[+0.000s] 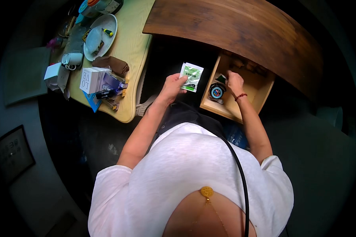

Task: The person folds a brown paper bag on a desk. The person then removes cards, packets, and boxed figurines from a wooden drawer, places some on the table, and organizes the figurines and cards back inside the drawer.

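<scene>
Green-white packet (193, 76) was outside the drawer (255, 87), mid-frame, pinched in the fingers of the left hand (172, 87) | drawer stood open right of centre, round case (216, 93) inside; handling looked unfinished | right hand (235, 83) was at a dark piece (220, 79), grip unclear | packet: glossy, flat; drawer: pale wood, boxy

left grip (172, 87) pinched, thumb (182, 80) uppermost; right grip (235, 83) palm down, fingers (230, 75) perhaps curled.
</scene>
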Demonstrator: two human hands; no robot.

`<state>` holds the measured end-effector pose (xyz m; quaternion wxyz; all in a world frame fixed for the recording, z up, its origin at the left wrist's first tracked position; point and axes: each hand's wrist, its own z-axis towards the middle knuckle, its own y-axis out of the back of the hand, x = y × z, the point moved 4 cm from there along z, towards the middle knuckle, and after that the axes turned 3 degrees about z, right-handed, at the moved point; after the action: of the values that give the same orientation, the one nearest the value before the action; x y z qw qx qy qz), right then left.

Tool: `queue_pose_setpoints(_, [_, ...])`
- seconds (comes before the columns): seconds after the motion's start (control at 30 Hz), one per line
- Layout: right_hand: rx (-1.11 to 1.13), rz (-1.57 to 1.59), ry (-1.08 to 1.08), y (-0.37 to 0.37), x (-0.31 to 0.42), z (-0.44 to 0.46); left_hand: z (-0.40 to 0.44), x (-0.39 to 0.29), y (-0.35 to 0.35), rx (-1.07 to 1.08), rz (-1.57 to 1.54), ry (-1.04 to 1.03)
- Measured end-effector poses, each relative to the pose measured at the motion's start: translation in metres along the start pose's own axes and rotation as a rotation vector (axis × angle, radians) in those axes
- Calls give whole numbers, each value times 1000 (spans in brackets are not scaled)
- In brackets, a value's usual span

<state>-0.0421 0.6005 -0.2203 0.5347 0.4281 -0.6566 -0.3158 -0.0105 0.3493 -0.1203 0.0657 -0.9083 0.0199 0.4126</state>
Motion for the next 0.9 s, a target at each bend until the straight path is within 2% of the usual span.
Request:
queue_pose_setpoints(0.03, [-180, 65, 44, 15, -3, -8, 0, 0, 0, 2, 15, 0])
queue_pose_setpoints(0.07, [-188, 105, 12, 40, 3, -17, 1, 1, 0, 15, 14, -7])
queue_pose_setpoints(0.1, [-232, 264, 8, 61, 9, -27, 1, 0, -1, 5, 8, -10])
queue_pose_setpoints(0.13, [-348, 477, 99, 79, 20, -37, 1, 0, -3, 25, -1, -18])
queue_pose_setpoints(0.17, [-347, 477, 106, 87, 30, -45, 1, -1, -7, 47, -7, -27])
queue_pose_setpoints(0.23, [-237, 970, 136, 97, 50, -55, 0, -3, -13, 56, -30, -32])
queue_pose_setpoints(0.3, [-296, 1016, 461, 112, 83, -60, 0, -3, -21, 137, -67, -16])
queue_pose_setpoints(0.33, [-237, 1032, 510, 109, 89, -62, 0, -3, -24, 177, -93, -13])
queue_pose_setpoints(0.43, [-173, 1077, 530, 98, 103, -64, -5, -5, -30, 234, -182, -9])
queue_pose_setpoints(0.67, [-157, 942, 612, 89, 104, -62, -15, -11, -30, 253, -250, -39])
queue_pose_setpoints(0.9, [-205, 795, 728, 92, 115, -63, -20, -14, -28, 200, -133, -126])
